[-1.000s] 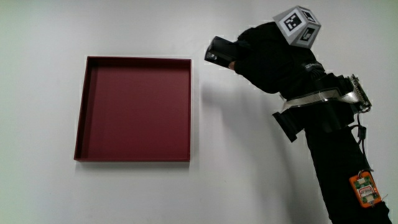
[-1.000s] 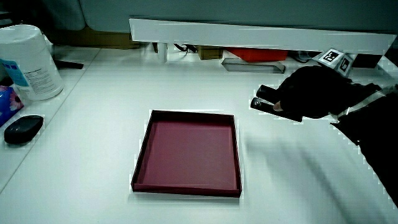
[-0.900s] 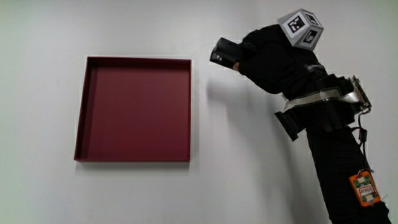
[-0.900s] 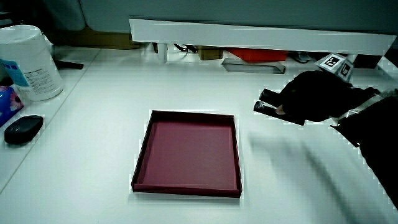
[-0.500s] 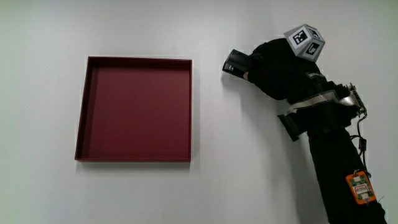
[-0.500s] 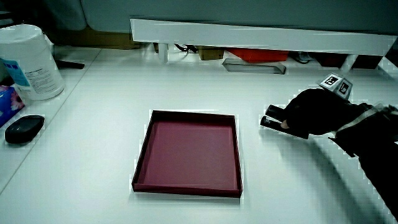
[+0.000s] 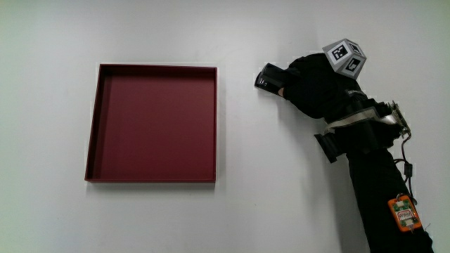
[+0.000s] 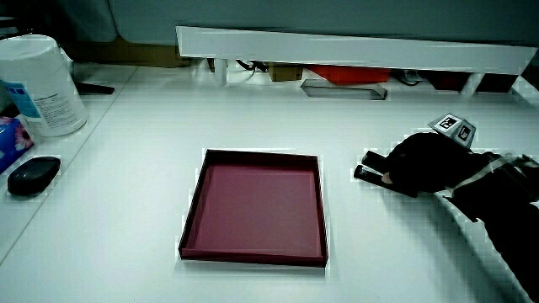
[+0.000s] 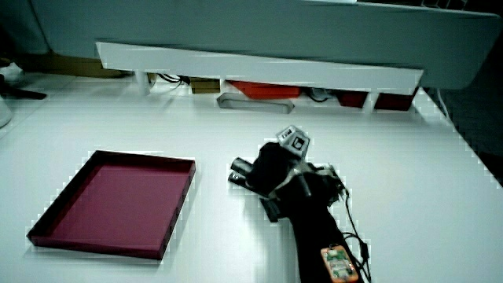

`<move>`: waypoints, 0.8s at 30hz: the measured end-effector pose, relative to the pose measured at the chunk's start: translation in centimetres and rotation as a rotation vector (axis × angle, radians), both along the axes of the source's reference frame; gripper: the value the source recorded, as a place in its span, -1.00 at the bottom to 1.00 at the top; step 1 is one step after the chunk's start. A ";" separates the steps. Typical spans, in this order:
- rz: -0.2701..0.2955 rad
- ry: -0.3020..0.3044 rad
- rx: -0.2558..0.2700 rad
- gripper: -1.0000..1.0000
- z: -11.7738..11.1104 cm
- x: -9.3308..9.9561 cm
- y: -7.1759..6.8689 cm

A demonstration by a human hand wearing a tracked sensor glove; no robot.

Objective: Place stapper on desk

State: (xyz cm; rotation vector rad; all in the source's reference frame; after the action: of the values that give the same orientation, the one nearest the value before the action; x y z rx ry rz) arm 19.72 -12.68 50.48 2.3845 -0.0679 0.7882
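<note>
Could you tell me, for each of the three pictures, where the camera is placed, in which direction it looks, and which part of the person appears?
Main view: above the table, looking straight down on the red tray; shows the hand, its grip closed on the stapler, and the forearm.
Side view: looks forward and down toward the low partition; shows hand and stapler beside the tray.
Side view: same direction; hand and forearm.
All share tray, hand, stapler.

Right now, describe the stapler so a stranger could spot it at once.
Start at the dark red square tray on the white table. Beside it lies the black-gloved hand, and the stapler is the small black object jutting from its fingers toward the tray.
</note>
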 end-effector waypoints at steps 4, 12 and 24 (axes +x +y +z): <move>-0.001 0.001 -0.010 -0.38 -0.1 -0.1 0.1; -0.029 0.006 -0.037 -0.71 -1.6 0.2 0.4; -0.185 0.005 -0.074 -1.00 -11.3 -0.6 3.1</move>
State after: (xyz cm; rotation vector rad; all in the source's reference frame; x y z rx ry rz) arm 19.09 -9.57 39.19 2.2718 -0.2489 0.6854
